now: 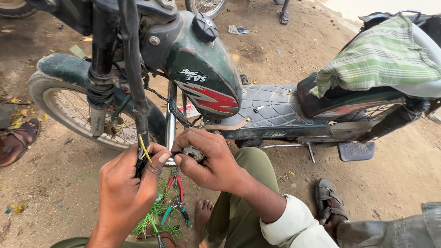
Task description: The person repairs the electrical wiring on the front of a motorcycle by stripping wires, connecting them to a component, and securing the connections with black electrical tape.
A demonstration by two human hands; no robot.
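Nearest the camera, the left hand (pixel 126 193) is closed around a black cable bundle (pixel 133 69) that runs down from the handlebar area, with a yellow wire (pixel 145 149) sticking up between thumb and fingers. Just beside it, the right hand (pixel 206 160) has its fingers curled and pinched on a small roll of tape (pixel 194 153), held close against the left thumb. A cream sleeve (pixel 294 225) covers the right forearm.

Below the hands, on the dirt ground (pixel 404 170), lies a tangle of green wire (pixel 161 216) with a pair of red-handled pliers (pixel 177 190) resting on it, beside a bare foot (pixel 202 213) and the olive trouser leg (pixel 243 197).

Directly behind the hands stands a small dark green moped: its fuel tank (pixel 206 73) with a black cap (pixel 204 26), the front fork (pixel 98 78), and the spoked front wheel (pixel 78 110) to the left. The cable bundle and a chrome frame tube (pixel 171 119) cross in front of the wheel. A black quilted seat (pixel 271 110) stretches right, and a green checked cloth (pixel 386 57) is draped over the rear. A sandalled foot (pixel 328 202) rests at lower right, another sandal (pixel 18 140) at the left edge.
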